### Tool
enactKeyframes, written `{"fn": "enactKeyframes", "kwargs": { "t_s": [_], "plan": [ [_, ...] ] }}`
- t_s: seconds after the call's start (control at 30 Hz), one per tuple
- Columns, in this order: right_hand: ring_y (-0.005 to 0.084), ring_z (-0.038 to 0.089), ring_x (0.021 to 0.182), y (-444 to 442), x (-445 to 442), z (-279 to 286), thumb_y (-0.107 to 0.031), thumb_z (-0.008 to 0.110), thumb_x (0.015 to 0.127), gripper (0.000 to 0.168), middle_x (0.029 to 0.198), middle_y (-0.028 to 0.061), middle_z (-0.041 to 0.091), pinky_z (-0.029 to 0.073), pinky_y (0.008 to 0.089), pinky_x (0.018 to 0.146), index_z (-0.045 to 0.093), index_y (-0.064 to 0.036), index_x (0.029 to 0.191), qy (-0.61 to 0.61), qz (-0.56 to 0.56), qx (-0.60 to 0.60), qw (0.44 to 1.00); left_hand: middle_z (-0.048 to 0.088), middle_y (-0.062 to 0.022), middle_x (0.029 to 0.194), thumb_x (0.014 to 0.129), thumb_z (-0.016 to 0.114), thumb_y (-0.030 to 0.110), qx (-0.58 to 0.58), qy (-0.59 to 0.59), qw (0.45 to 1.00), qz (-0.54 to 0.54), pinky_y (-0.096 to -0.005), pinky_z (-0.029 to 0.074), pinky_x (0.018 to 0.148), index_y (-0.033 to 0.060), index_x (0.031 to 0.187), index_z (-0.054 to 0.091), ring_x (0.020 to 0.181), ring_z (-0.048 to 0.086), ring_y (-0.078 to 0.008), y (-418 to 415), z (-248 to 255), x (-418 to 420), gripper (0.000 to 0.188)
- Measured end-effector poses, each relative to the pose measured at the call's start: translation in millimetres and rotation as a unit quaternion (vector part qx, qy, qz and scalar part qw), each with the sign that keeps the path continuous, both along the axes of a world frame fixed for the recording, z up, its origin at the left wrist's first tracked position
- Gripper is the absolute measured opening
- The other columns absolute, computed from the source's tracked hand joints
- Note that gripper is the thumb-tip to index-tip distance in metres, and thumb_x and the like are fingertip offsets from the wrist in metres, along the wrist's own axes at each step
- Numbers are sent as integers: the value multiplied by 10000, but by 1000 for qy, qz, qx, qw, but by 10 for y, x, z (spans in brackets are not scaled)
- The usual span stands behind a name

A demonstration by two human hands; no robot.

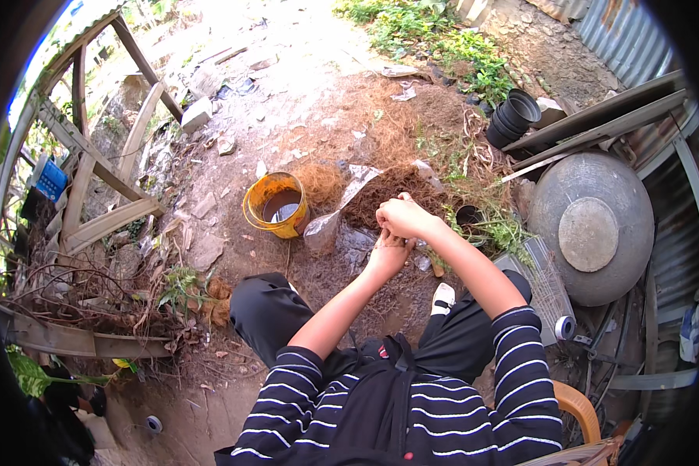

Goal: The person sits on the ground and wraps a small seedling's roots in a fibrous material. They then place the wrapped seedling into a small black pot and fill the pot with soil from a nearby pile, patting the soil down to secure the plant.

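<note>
My left hand (389, 254) and my right hand (406, 216) are close together, the right one above and partly over the left. The fingers of my right hand are bent, and whatever lies between the two hands is too hidden to tell. Just beyond them lies a heap of brown plant fibre (389, 195) on a clear plastic sheet (333, 224). Left of the sheet, a yellow bucket (296, 222) holds dark liquid. A small black pot (469, 215) lies right of my hands, beside green fern fronds (504, 234).
Stacked black pots (511, 119) lean near wooden planks (600, 125) at the right, above a large round grey vessel (629, 215). A wire rack (539, 285) lies by my right knee. An orange plastic chair (579, 408) is behind me. A wooden frame (102, 163) stands at the left.
</note>
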State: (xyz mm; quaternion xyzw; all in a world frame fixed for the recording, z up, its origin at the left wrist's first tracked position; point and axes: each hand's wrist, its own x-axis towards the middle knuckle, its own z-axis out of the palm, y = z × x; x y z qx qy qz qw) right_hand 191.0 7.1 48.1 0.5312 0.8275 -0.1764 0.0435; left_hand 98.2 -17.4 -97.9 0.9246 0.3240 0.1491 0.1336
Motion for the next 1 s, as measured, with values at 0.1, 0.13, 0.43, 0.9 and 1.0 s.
{"fn": "enactKeyframes", "kwargs": {
  "t_s": [0.1, 0.13, 0.43, 0.9, 1.0],
  "plan": [
    [246, 562, 972, -23, 203, -93, -108, 543, 761, 130, 922, 85, 614, 308, 477, 918, 621, -88, 862, 40, -24, 31, 998, 305, -173, 1381, 864, 409, 173, 61, 37, 997, -4, -548, 44, 1077, 122, 1184, 507, 1336, 128, -359, -95, 326, 6, 338],
    [247, 560, 973, -25, 208, -58, -116, 546, 767, 133, 923, 84, 610, 307, 472, 918, 617, -89, 876, 57, -31, 43, 997, 313, -160, 1379, 865, 410, 176, 54, 52, 997, -15, -554, 43, 1075, 122, 1167, 519, 1337, 134, -347, -103, 413, -20, 325],
    [253, 565, 915, -62, 258, 40, -107, 528, 791, 105, 891, 71, 601, 326, 451, 895, 599, -81, 864, 106, -53, 121, 986, 325, -101, 1385, 860, 423, 179, 47, 64, 996, -33, -578, 44, 1066, 118, 1112, 554, 1344, 157, -286, -132, 594, -80, 290],
    [264, 595, 898, -151, 480, -64, -98, 585, 715, 111, 792, 81, 643, 194, 589, 1014, 658, -99, 799, 12, -115, 40, 993, 266, -125, 1419, 871, 395, 167, 44, 112, 992, -23, -574, 58, 1064, 100, 1146, 535, 1346, 162, -294, -110, 626, -79, 315],
    [234, 578, 936, -196, 463, -117, -121, 587, 726, 88, 815, 56, 639, 182, 570, 1030, 656, -111, 780, -21, -90, 73, 993, 276, -136, 1412, 855, 403, 156, 63, 90, 994, -14, -573, 62, 1063, 101, 1171, 518, 1344, 169, -295, -97, 599, -81, 341]
  ]
}}
